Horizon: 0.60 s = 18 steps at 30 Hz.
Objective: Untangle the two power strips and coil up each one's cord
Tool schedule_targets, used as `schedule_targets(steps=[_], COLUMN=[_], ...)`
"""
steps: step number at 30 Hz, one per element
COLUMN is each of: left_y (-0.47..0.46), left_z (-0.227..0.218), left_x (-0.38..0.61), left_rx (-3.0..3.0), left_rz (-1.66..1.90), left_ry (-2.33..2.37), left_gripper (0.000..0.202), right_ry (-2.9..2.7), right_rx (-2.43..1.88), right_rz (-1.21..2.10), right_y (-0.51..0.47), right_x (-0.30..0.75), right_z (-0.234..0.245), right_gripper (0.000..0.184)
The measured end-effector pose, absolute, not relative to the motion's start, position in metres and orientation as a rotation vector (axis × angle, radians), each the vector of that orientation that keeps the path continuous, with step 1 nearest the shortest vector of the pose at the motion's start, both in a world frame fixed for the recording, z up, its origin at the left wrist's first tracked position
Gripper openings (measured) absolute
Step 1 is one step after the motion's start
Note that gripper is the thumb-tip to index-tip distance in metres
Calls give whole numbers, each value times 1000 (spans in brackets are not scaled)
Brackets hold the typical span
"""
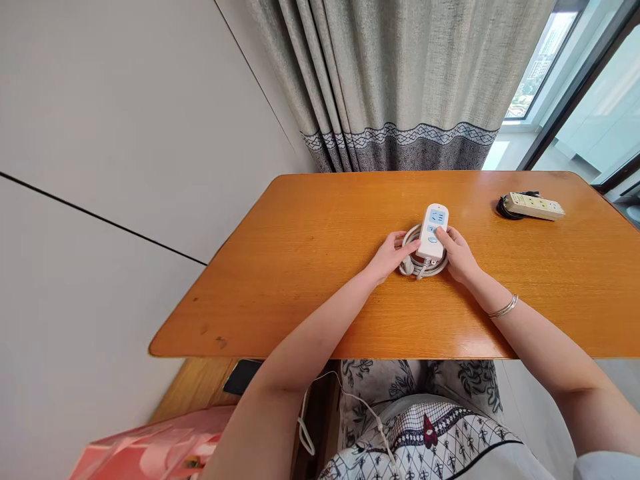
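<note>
A white power strip (433,230) with pale blue socket panels lies tilted on top of its own coiled white cord (423,269), over the wooden table. My left hand (395,255) closes on the strip and coil from the left side, thumb against the strip's lower left edge. From the right, my right hand (456,253) grips the strip, its thumb resting on the face near the lower socket. The fingers under the strip are partly hidden. The plug (407,266) sits at the coil's left, close to my left fingers.
A second, cream power strip (535,206) with a black cord lies at the table's (300,267) back right. A grey curtain (400,80) hangs behind the table, and a white wall (125,133) stands at left. A pink bag (160,443) and a dark phone-like object (242,377) are below left.
</note>
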<state>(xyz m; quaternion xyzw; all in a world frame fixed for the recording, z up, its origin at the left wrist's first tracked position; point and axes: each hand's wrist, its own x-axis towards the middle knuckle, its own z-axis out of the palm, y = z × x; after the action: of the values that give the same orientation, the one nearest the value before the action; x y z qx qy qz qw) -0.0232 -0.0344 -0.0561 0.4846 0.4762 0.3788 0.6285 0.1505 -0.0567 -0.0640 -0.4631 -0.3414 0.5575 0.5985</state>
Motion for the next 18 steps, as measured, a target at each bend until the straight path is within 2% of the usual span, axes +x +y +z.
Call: schedule_targets(steps=[3,10,18], left_y=[-35,-33,-27], left_z=[-54,-57,-67], left_x=[-25,-23,-24], left_rx=[1163,1231,1259], left_rz=[800,806,831], left_ry=[1079,1100,1141], left_gripper=[55,37,26], right_ry=[-890,-1052,-1047], right_rx=[-1158,-1325,-1292], right_rz=[1302,1258,1332], right_y=[-57,-54,-53], right_x=[155,163,163], right_z=[-61,-63,-64], right_gripper=[52,53,49])
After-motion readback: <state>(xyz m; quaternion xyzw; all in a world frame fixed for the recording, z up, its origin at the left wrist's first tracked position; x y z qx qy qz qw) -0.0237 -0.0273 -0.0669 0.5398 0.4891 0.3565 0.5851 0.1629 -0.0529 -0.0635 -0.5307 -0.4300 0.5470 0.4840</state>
